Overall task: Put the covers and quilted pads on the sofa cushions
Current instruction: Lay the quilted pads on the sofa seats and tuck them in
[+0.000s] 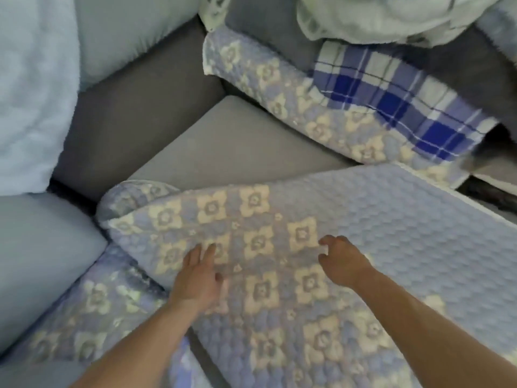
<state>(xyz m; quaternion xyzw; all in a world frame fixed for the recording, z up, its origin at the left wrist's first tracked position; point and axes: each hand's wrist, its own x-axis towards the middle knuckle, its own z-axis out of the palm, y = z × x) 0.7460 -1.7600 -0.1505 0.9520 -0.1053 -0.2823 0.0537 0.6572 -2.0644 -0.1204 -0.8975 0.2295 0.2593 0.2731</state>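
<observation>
Nearest: left hand (195, 278) flat, fingers straight, on the floral quilted pad (279, 275); right hand (341, 261) loosely curled above it, gripping nothing. Pad partly covers grey seat cushion (223, 141). Pale blue cushion (42, 247) left; plaid cloth (391, 102) right.

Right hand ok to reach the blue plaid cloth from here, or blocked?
Probably yes. The right hand hovers over the floral quilted pad with curled fingers holding nothing, and only that low pad lies between it and the plaid cloth. It looks like a long stretch, though.
</observation>
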